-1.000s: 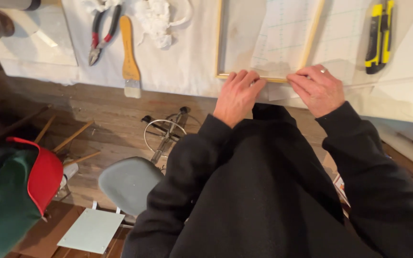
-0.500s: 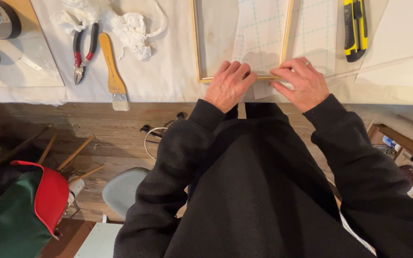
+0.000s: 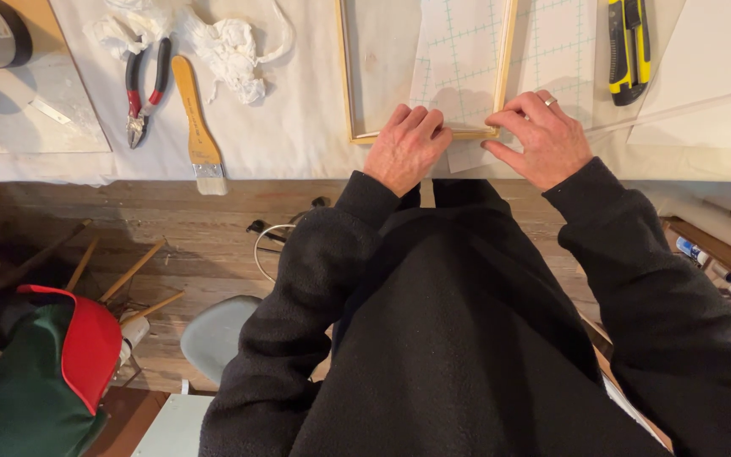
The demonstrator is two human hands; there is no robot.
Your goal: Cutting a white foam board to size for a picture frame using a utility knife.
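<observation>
A thin light wooden frame (image 3: 348, 68) lies on the white-covered table (image 3: 298, 135), over a sheet with a green grid (image 3: 458, 59). My left hand (image 3: 405, 148) rests flat on the frame's near bar, fingers together. My right hand (image 3: 541, 135), a ring on one finger, pinches the frame's near right corner with thumb and fingertips. Both sleeves are black.
Red-handled pliers (image 3: 141, 89), a wooden-handled brush (image 3: 196, 127) and a crumpled white rag (image 3: 226, 42) lie at the left. A yellow-and-black utility knife (image 3: 628, 46) lies at the right. Below the table edge: wooden floor, a grey chair seat (image 3: 217, 334), a red and green bag (image 3: 52, 381).
The view has shifted so the table and hands sit higher and more to the left. Both hands stay on the frame's near bar and corner.
</observation>
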